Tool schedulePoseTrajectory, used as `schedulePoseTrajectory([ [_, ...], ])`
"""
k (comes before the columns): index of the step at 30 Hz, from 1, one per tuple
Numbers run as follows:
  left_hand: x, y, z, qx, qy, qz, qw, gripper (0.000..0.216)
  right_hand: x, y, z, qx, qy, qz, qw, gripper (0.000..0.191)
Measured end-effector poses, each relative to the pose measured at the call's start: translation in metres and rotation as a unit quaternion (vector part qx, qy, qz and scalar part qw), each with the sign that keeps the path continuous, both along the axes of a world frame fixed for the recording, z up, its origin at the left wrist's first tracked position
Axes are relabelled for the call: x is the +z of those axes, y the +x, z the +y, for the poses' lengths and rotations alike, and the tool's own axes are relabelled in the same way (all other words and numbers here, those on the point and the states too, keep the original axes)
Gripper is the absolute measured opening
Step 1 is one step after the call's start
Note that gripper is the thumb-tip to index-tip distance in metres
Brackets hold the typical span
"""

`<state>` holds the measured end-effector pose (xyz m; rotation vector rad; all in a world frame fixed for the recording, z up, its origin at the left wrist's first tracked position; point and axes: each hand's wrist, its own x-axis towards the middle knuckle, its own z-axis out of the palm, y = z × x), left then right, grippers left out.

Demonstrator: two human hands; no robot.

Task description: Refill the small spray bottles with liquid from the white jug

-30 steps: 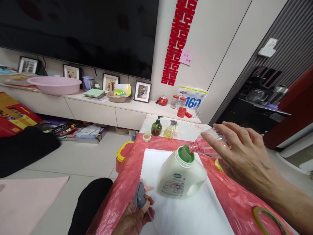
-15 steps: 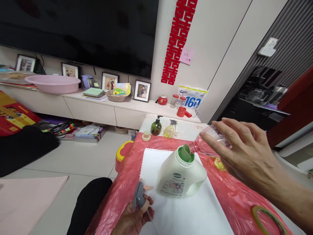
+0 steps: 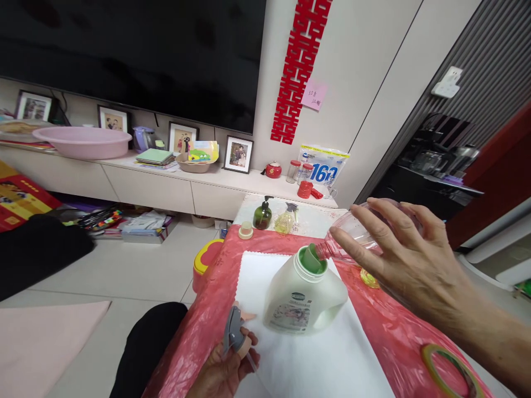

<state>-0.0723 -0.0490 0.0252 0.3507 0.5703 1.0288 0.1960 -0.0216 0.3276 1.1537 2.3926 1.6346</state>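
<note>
My right hand [image 3: 409, 251] is closed around a clear pinkish bottle [image 3: 346, 235], tilted so its neck lies at the open mouth of a large pale-green detergent jug [image 3: 305, 298]. Inside the jug's mouth the green pouring spout [image 3: 313, 258] shows. The jug stands upright on a white cloth [image 3: 315, 365]. Low in the view, my left hand [image 3: 226, 365] grips a grey and peach spray head [image 3: 236, 333] with a thin tube hanging from it. How much liquid is in the bottle I cannot tell.
Behind the jug stand a dark green pump bottle [image 3: 263, 214] and a clear spray bottle [image 3: 287, 219], with a pale cap [image 3: 245, 230] nearby. A tape roll [image 3: 450, 370] lies on the red table cover [image 3: 194, 342] at right. A yellow-and-red stool [image 3: 206, 260] is beside the table.
The view has shifted slightly, moving everything a little left. The bottle is still tipped at the jug's mouth, and its pink contents appear reduced. My left hand still holds the spray head.
</note>
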Motion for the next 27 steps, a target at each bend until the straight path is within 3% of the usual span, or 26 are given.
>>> schedulePoseTrajectory([
  [9,0.006,0.000,0.004,-0.005,0.000,-0.014,1.000,0.059,-0.004,-0.005,-0.001,0.002,0.011,-0.014,1.000,0.035],
  [14,0.009,0.000,0.003,0.011,-0.026,-0.026,0.999,0.052,-0.013,-0.005,-0.003,-0.029,0.004,0.012,1.000,0.034],
  [18,0.010,-0.002,0.005,0.047,-0.047,-0.028,0.997,0.047,-0.025,0.005,-0.005,-0.070,-0.016,0.085,0.994,0.046],
  [22,0.028,-0.006,0.008,0.109,-0.074,-0.035,0.991,0.040,-0.030,0.025,-0.023,-0.067,-0.060,0.175,0.980,0.048],
  [27,0.052,-0.026,0.014,0.167,-0.032,-0.027,0.985,0.023,-0.054,0.028,-0.068,-0.015,-0.179,0.353,0.918,0.060],
])
